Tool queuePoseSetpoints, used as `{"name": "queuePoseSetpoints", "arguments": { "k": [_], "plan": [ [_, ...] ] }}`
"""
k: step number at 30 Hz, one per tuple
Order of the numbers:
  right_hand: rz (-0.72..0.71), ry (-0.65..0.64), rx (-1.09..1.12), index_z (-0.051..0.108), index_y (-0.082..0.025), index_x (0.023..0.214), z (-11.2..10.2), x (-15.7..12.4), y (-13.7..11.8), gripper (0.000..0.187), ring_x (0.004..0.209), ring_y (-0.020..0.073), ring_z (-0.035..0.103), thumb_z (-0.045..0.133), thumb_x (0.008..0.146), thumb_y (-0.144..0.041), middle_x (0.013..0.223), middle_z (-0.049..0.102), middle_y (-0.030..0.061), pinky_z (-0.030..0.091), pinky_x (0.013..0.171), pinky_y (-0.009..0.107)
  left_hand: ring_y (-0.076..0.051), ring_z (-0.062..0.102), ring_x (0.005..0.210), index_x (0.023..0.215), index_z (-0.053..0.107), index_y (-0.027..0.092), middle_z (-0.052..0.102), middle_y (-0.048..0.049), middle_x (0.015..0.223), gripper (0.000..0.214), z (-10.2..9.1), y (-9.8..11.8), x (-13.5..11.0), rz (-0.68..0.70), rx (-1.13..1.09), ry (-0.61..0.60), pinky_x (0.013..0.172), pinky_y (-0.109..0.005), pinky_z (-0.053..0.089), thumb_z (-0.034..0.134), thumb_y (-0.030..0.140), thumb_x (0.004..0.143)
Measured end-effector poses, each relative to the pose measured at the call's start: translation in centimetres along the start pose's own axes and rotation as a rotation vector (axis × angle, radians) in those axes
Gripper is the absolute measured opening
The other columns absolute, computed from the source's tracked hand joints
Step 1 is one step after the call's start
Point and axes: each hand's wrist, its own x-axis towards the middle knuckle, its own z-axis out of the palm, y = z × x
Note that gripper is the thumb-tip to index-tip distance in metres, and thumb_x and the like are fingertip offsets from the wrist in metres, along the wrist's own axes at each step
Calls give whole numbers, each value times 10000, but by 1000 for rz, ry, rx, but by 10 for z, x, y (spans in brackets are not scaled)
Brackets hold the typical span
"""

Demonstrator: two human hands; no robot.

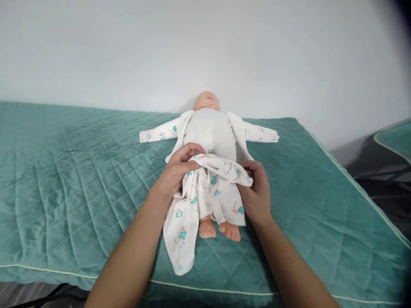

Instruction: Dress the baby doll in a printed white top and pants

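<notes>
Pants (226, 194) in left hand (175, 173) and right hand (258, 194), both clamped on waistband (221, 164), over doll (205, 126) on quilt (96, 179); feet (207, 229) near, head (205, 101) far, sleeves (160, 131) spread left and right.

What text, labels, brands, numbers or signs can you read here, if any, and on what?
None readable.
Patterned lower garment: small teal and orange print; any lettering in it is too small and blurred to read.
Patterned sleeves of the top: same kind of print, also too small to read.
Doll, green quilted cover, wall: no text visible.
</notes>
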Motion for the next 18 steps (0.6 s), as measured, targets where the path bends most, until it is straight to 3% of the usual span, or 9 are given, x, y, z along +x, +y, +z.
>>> {"name": "queuePoseSetpoints", "arguments": {
  "k": [3,5,8,9,11,13,18],
  "plan": [
    [-189,-128,-80,606,-229,1130,0,9,-19,268,1060,240,588,630,864,-253,1148,620,77,456,896,369,-125,630,733,952,670,196,676,13,863,322,-1,-1,2,15,-53,-34,712,-231,489,817,234,668],
    [-220,-280,-181,624,-213,1132,2,25,-39,254,1016,248,613,638,900,-315,1106,658,86,464,854,368,-122,637,727,955,674,188,684,8,860,329,-2,-1,3,28,-72,-46,701,-222,492,830,247,671],
    [-122,-670,-339,696,-210,1056,5,57,-67,266,813,215,624,638,935,-440,890,705,39,434,715,326,-113,631,697,958,680,174,686,4,831,332,-3,-1,3,27,-90,-56,656,-203,480,839,266,682],
    [-75,-819,-311,712,-228,1084,6,66,-72,278,792,204,627,635,939,-452,883,717,22,425,693,313,-113,630,692,961,682,172,686,3,823,335,-3,-1,2,18,-95,-51,647,-200,478,840,270,684],
    [47,-974,-161,731,-247,1119,9,79,-73,306,788,191,639,653,926,-472,903,732,3,426,678,293,-119,638,690,974,680,172,691,1,830,347,-3,0,1,-8,-109,-35,642,-204,483,843,280,687],
    [169,-952,55,751,-228,1065,14,82,-61,296,799,181,646,701,893,-464,902,731,5,443,690,280,-126,649,681,995,674,179,696,-2,845,347,-3,1,-1,-38,-119,-47,648,-218,496,837,291,711],
    [369,-754,562,754,-197,902,21,72,-23,204,755,165,646,812,778,-348,813,715,17,482,692,270,-130,652,718,1046,695,169,692,-26,835,355,-6,3,1,-34,-60,-167,672,-215,498,831,320,755]
  ]
}}
